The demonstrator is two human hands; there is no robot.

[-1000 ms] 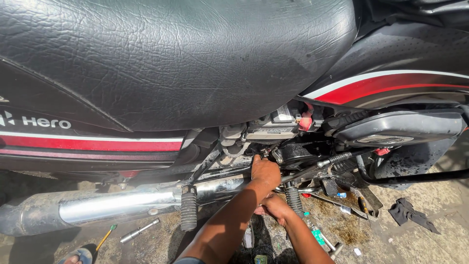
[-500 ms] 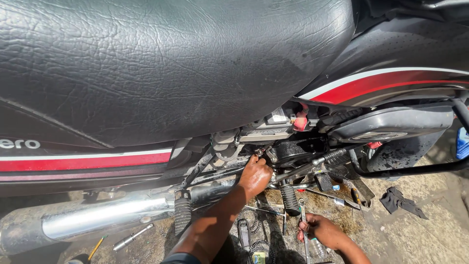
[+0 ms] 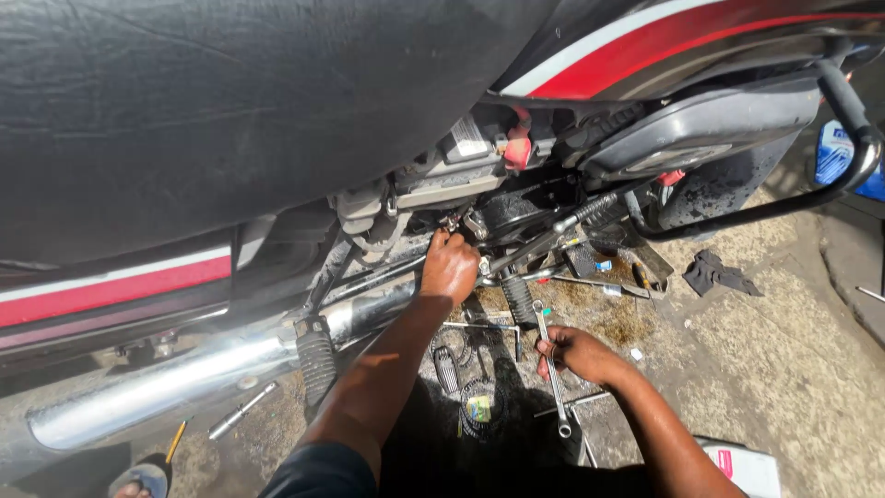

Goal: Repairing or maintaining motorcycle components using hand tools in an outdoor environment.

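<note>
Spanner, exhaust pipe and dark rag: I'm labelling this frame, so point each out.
spanner (image 3: 551,376), head view, on its shaft below the right hand
exhaust pipe (image 3: 166,389), head view, on its chrome side
dark rag (image 3: 717,272), head view, on its crumpled middle

- A blue container (image 3: 837,152) with a white label stands at the right edge, behind the black guard bar.
- A white container (image 3: 749,466) with a red patch lies on the ground, bottom right.
- A pale rectangular sticker (image 3: 468,138) sits on the grey box under the seat.
</note>
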